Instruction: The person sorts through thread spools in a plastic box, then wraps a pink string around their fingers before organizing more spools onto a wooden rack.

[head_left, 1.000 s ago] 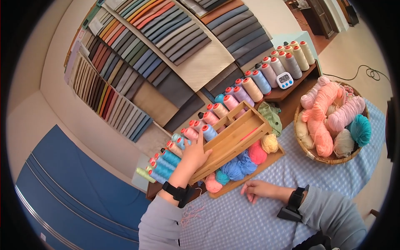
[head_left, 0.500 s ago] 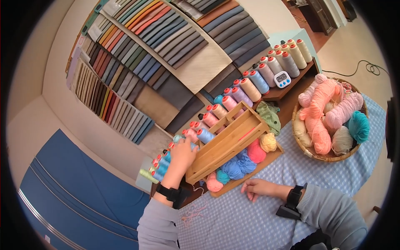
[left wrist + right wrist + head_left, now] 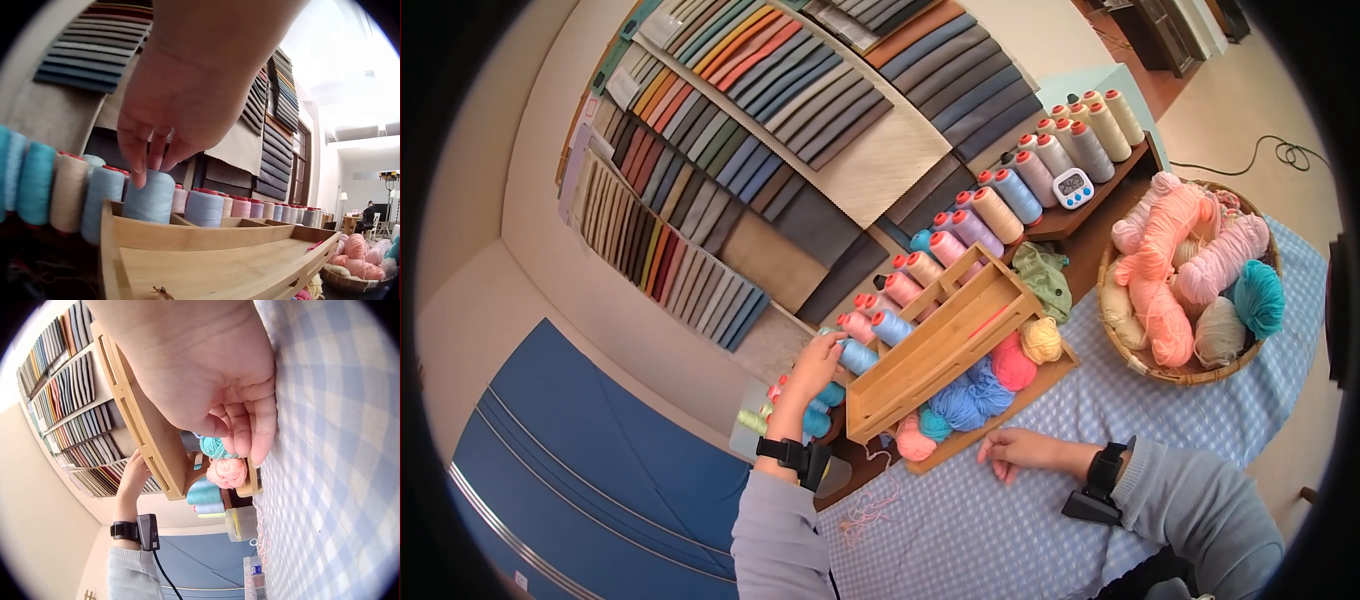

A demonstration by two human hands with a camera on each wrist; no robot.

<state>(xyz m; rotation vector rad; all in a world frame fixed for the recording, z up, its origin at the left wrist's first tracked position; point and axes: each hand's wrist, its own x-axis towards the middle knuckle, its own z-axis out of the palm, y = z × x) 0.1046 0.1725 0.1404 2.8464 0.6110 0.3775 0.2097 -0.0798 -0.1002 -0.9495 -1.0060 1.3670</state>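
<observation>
My left hand (image 3: 812, 368) is at the left end of the wooden box (image 3: 945, 352), its fingertips on the top of a light blue thread spool (image 3: 858, 356). In the left wrist view, the thumb and fingers of that hand (image 3: 181, 103) pinch the spool's (image 3: 149, 199) upper end, while its lower part is hidden behind the box wall (image 3: 187, 237). Another pale blue spool (image 3: 891, 327) stands in the same back row. My right hand (image 3: 1022, 452) lies on the checked cloth with loosely bent fingers, holding nothing; the right wrist view shows that hand (image 3: 212, 381) likewise.
Rows of spools (image 3: 996, 215) stand behind the box on a dark shelf, with a white timer (image 3: 1073, 188). Yarn balls (image 3: 970, 402) lie beneath the box. At the right is a wicker basket (image 3: 1200, 378) of yarn; a green cloth (image 3: 1042, 280) lies beside the box.
My left hand has moved left along the spools, from the standing pale blue spool to the box's left end, where a light blue spool now shows at its fingertips. My right hand has stayed still.
</observation>
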